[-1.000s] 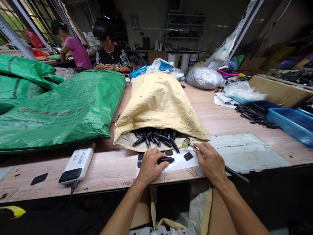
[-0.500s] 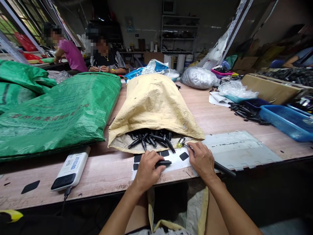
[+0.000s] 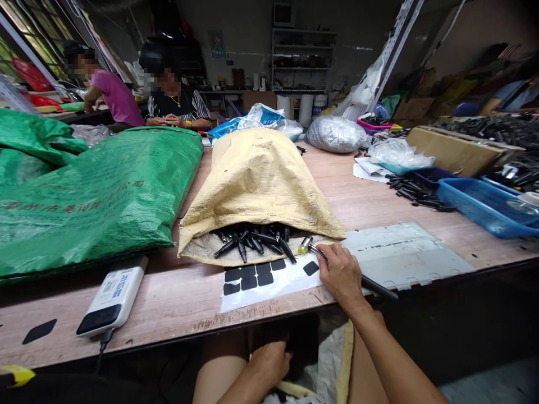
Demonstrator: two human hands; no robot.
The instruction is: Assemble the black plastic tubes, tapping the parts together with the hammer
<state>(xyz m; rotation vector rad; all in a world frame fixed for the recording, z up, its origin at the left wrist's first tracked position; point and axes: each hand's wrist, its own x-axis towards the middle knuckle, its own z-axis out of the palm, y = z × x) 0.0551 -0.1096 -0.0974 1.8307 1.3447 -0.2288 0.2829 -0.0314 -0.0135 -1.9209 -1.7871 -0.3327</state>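
My right hand (image 3: 341,275) is closed around a small hammer (image 3: 379,288) with a yellow-and-metal head and a black handle, held over the table's front edge. Below that edge, my left hand (image 3: 269,362) hangs at the mouth of an open sack (image 3: 332,359) between my legs. Its fingers are mostly hidden in shadow, so I cannot see whether anything is in them. In front lies a cream woven sack (image 3: 261,179), its mouth towards me, with black pen-like tubes (image 3: 252,241) in the opening. A white sheet (image 3: 273,289) with several black rounded squares lies before it.
A large green sack (image 3: 101,196) covers the table's left side, behind a white power bank (image 3: 113,297) with a cable. A grey sheet (image 3: 408,252), blue tray (image 3: 484,205) and loose black parts (image 3: 416,193) lie right. Two people (image 3: 177,106) sit across the table.
My left hand has dropped from the white sheet, where it held a black tube, to the sack in my lap. My right hand still holds the hammer. The view has shifted slightly.
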